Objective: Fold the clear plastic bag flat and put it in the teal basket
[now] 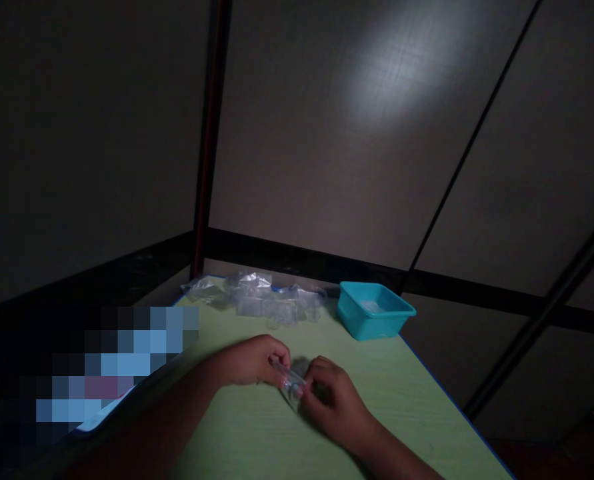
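Between my two hands is a small clear plastic bag (293,385), stretched a little above the green tabletop. My left hand (257,360) pinches its upper left edge between thumb and fingers. On the other side, my right hand (334,403) is closed on the bag's right edge, fingers curled. Whether anything lies inside the bag is too dim to tell. Beyond my hands, several clear plastic bags (267,300) lie spread in an overlapping pile at the table's far end.
A turquoise plastic basket (377,327) stands at the far right edge of the green table (247,433), with something pale inside. Dark panelled walls (317,153) rise behind the table. A blurred-out patch (121,373) covers the area at the left edge.
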The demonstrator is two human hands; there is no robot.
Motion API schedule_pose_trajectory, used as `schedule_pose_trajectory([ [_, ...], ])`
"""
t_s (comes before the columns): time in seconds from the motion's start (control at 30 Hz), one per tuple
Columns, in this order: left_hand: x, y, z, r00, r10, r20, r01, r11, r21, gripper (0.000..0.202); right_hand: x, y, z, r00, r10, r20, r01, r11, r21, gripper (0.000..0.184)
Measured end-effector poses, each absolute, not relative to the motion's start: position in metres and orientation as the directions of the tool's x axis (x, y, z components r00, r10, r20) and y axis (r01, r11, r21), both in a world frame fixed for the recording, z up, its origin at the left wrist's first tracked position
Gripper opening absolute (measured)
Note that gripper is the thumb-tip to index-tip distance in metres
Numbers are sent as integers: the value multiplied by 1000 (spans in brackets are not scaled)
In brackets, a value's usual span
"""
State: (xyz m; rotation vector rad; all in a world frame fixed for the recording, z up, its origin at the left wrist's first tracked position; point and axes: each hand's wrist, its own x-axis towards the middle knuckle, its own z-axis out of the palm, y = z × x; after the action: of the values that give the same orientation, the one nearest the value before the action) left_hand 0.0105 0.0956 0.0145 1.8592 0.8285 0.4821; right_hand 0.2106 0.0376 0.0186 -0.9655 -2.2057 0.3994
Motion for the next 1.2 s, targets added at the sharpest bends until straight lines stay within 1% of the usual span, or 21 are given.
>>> schedule_pose_trajectory([
  [0.1, 12, 95, 11, 671, 740, -48, 331, -241, 912, 23, 213, 39, 16, -472, 779, 413, 526, 625, -578, 16],
  [0.2, 11, 95, 12, 665, 746, -30, 287, -218, 933, 27, 217, 40, 13, -411, 833, 371, 518, 548, -657, 17],
  [0.3, 10, 94, 15, 666, 746, -29, 251, -187, 950, 26, 221, 42, 9, -371, 881, 293, 451, 447, -772, 21],
  [0.4, 9, 93, 16, 638, 769, -44, 305, -200, 931, 20, 222, 45, 4, -364, 899, 243, 353, 375, -857, 24],
  [0.47, 10, 94, 14, 604, 796, -40, 350, -220, 910, 19, 222, 47, 2, -342, 912, 226, 298, 334, -894, 24],
  [0.57, 13, 97, 7, 562, 827, -18, 366, -230, 902, 20, 221, 49, 2, -311, 932, 186, 228, 264, -937, 25],
  [0.67, 15, 99, 1, 542, 841, -2, 365, -232, 902, 20, 222, 49, 4, -337, 929, 153, 183, 225, -957, 28],
  [0.73, 16, 99, -1, 529, 848, 4, 367, -233, 900, 20, 223, 49, 5, -361, 922, 139, 205, 224, -953, 29],
  [0.83, 17, 100, -2, 519, 855, 4, 368, -228, 901, 19, 227, 54, 5, -340, 928, 152, 298, 260, -919, 31],
  [0.9, 18, 99, 0, 522, 853, 0, 362, -222, 905, 18, 230, 59, 3, -304, 930, 207, 395, 321, -861, 31],
  [0.97, 19, 97, 3, 532, 847, -3, 348, -215, 912, 19, 233, 62, 3, -294, 922, 253, 508, 375, -775, 31],
  [1.03, 19, 94, 6, 549, 836, 4, 321, -215, 922, 23, 234, 63, 4, -301, 917, 263, 600, 396, -695, 30],
  [1.13, 20, 91, 9, 575, 818, 33, 280, -234, 931, 34, 234, 61, 7, -297, 917, 268, 673, 400, -623, 27],
  [1.2, 21, 89, 8, 572, 819, 40, 283, -243, 928, 38, 233, 60, 9, -293, 910, 293, 700, 413, -582, 26],
])
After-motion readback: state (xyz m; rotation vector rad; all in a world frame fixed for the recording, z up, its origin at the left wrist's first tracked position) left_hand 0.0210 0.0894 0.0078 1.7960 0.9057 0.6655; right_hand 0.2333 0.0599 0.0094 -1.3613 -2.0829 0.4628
